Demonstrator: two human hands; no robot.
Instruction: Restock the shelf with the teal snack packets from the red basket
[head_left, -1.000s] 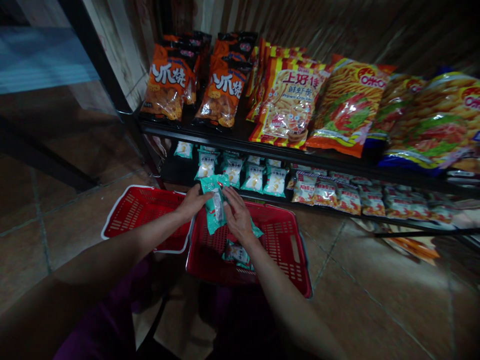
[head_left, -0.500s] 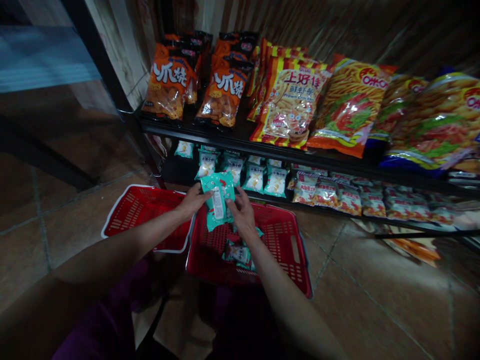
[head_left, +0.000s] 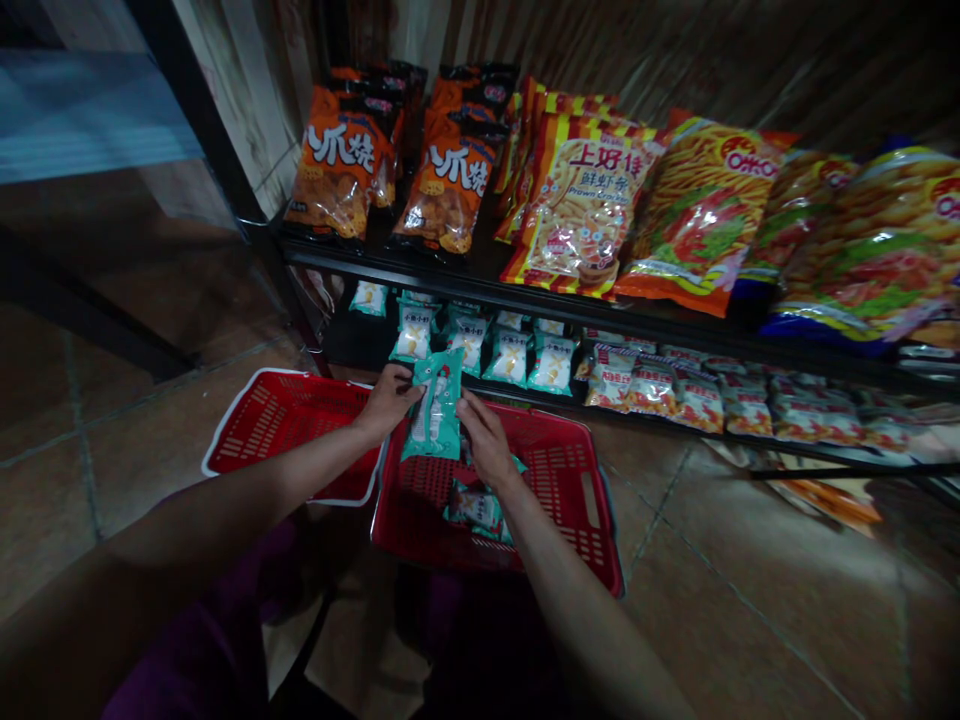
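A teal snack packet [head_left: 436, 415] is held between my two hands over the right-hand red basket [head_left: 551, 440]. My left hand [head_left: 388, 402] grips its left edge, fingers closed on it. My right hand [head_left: 484, 438] holds its right edge with the thumb and fingers. The packet's printed side faces up, tilted toward me. Inside that basket, partly hidden by my right forearm, lie a few more teal packets [head_left: 474, 505]. Just beyond my hands, white-and-teal packets [head_left: 510, 355] stand in rows on the lower shelf.
A second red basket [head_left: 292, 400] with a white rim stands at the left. Orange bags [head_left: 330, 170], a prawn cracker bag [head_left: 581, 205] and large noodle-pattern snack bags [head_left: 705, 210] stand on the upper shelf [head_left: 450, 268]. Red-and-white packets [head_left: 651, 385] line the lower right.
The teal packet has turned in my hands and now looks narrower and more upright. My right hand has shifted from its lower front to its right edge. The baskets and shelf are unchanged.
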